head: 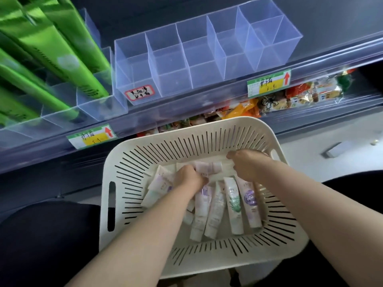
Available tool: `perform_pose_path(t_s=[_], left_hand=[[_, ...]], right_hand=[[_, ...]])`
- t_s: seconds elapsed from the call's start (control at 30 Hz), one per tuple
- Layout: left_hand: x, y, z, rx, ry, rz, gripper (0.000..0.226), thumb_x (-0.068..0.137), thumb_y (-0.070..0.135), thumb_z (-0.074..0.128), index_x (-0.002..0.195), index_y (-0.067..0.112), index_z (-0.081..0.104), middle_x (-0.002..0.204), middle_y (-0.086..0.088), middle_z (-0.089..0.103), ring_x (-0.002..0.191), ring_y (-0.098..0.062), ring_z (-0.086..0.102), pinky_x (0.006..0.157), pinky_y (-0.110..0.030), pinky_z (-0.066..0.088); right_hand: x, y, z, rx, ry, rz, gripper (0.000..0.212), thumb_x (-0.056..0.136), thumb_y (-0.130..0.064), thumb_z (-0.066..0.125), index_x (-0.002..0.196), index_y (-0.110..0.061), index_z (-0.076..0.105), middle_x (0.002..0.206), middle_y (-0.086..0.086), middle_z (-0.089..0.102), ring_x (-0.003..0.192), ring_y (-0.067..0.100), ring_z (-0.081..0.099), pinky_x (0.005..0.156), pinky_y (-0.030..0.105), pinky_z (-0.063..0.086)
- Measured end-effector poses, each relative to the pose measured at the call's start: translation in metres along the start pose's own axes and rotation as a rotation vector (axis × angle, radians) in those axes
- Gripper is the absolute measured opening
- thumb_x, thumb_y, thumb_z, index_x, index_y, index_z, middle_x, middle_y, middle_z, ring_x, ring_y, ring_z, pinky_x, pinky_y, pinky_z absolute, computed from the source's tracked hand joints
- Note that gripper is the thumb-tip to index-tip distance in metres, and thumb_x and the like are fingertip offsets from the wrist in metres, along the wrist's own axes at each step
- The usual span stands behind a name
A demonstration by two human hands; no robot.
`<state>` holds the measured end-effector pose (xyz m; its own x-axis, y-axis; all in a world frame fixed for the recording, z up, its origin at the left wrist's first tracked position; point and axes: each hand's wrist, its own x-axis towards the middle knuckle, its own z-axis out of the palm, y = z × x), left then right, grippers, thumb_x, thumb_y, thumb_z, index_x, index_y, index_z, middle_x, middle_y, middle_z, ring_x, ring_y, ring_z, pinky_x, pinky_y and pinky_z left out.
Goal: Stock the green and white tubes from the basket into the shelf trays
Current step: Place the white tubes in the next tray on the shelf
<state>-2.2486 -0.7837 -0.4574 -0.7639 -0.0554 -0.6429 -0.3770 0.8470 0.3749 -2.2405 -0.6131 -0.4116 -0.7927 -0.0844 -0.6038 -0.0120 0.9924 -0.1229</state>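
A cream slotted basket (281, 206) rests on my lap below the shelf. Several small tubes lie in it, among them a green and white tube (233, 206) and a purple and white tube (248, 200). Both hands reach into the pile at the basket's far side. My left hand (189, 177) curls its fingers down among the tubes there. My right hand (245, 162) is closed over tubes near the back wall. What each hand grips is hidden by the fingers. Above, a clear divided shelf tray (132, 65) stands with empty compartments.
Tall green boxes (51, 56) fill clear trays at the upper left. Price labels (269, 82) with red arrows hang on the shelf rail. Packaged snacks (300, 96) sit on the lower shelf behind the basket. My dark-clothed knees flank the basket.
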Motion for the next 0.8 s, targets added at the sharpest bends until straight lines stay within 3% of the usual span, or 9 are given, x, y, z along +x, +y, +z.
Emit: perform_pose_path(t_s=[0.07, 0.13, 0.23, 0.33, 0.43, 0.53, 0.67, 0.8], left_hand=[[-0.004, -0.012, -0.007, 0.050, -0.006, 0.060, 0.023, 0.081, 0.034, 0.072, 0.100, 0.022, 0.067, 0.099, 0.000, 0.068, 0.083, -0.017, 0.062, 0.072, -0.031, 0.051], [-0.010, -0.023, -0.015, 0.031, 0.044, 0.118, 0.025, 0.084, 0.033, 0.069, 0.105, 0.021, 0.065, 0.102, 0.000, 0.066, 0.088, -0.020, 0.059, 0.072, -0.030, 0.047], [-0.025, -0.033, -0.028, -0.102, 0.119, 0.181, 0.028, 0.086, 0.028, 0.069, 0.111, 0.018, 0.059, 0.104, 0.001, 0.064, 0.092, -0.020, 0.060, 0.077, -0.032, 0.050], [-0.042, -0.042, -0.038, -0.132, 0.186, 0.251, 0.019, 0.090, 0.028, 0.064, 0.104, 0.019, 0.054, 0.094, 0.006, 0.060, 0.084, -0.016, 0.060, 0.063, -0.029, 0.047], [-0.053, -0.058, -0.044, -0.118, 0.288, 0.283, 0.016, 0.091, 0.030, 0.062, 0.097, 0.021, 0.051, 0.087, 0.010, 0.058, 0.081, -0.015, 0.058, 0.066, -0.031, 0.046], [-0.059, -0.073, -0.045, -0.158, 0.331, 0.280, 0.017, 0.089, 0.029, 0.063, 0.100, 0.018, 0.054, 0.085, 0.009, 0.060, 0.080, -0.017, 0.060, 0.073, -0.037, 0.053], [-0.060, -0.075, -0.041, -0.173, 0.329, 0.282, 0.020, 0.088, 0.030, 0.064, 0.100, 0.018, 0.055, 0.085, 0.006, 0.062, 0.081, -0.018, 0.062, 0.074, -0.042, 0.054], [-0.058, -0.073, -0.035, -0.165, 0.278, 0.290, 0.019, 0.089, 0.029, 0.065, 0.097, 0.018, 0.052, 0.089, 0.005, 0.062, 0.084, -0.017, 0.061, 0.077, -0.043, 0.053]], right_hand=[[-0.002, -0.001, 0.001, -0.007, -0.093, 0.025, 0.039, 0.096, -0.009, 0.042, 0.134, -0.015, 0.046, 0.129, 0.008, 0.055, 0.102, 0.019, 0.056, 0.081, 0.027, 0.050], [-0.004, -0.003, 0.007, -0.071, -0.148, 0.056, 0.038, 0.097, -0.009, 0.042, 0.135, -0.011, 0.045, 0.131, 0.009, 0.053, 0.105, 0.019, 0.055, 0.087, 0.029, 0.047], [0.000, -0.003, 0.021, -0.094, -0.079, 0.054, 0.033, 0.096, -0.011, 0.044, 0.128, -0.006, 0.051, 0.123, 0.016, 0.057, 0.110, 0.031, 0.056, 0.091, 0.038, 0.047], [0.005, -0.009, 0.031, -0.080, -0.078, 0.060, 0.042, 0.091, 0.000, 0.048, 0.132, -0.009, 0.047, 0.124, 0.010, 0.055, 0.110, 0.024, 0.056, 0.093, 0.035, 0.049], [0.003, -0.019, 0.043, -0.048, -0.052, 0.028, 0.046, 0.090, 0.003, 0.046, 0.133, -0.012, 0.048, 0.123, 0.008, 0.055, 0.103, 0.022, 0.056, 0.092, 0.033, 0.048], [0.001, -0.024, 0.055, -0.232, -0.002, 0.011, 0.044, 0.090, 0.000, 0.045, 0.133, -0.011, 0.046, 0.131, 0.008, 0.049, 0.123, 0.025, 0.045, 0.109, 0.045, 0.032], [-0.004, -0.020, 0.054, -0.386, -0.162, 0.046, 0.043, 0.095, -0.017, 0.050, 0.137, -0.012, 0.043, 0.137, 0.009, 0.046, 0.127, 0.027, 0.043, 0.108, 0.041, 0.033], [-0.005, -0.024, 0.045, -0.574, -0.115, -0.007, 0.044, 0.095, -0.021, 0.051, 0.136, -0.009, 0.044, 0.138, 0.012, 0.044, 0.132, 0.031, 0.036, 0.111, 0.045, 0.028]])
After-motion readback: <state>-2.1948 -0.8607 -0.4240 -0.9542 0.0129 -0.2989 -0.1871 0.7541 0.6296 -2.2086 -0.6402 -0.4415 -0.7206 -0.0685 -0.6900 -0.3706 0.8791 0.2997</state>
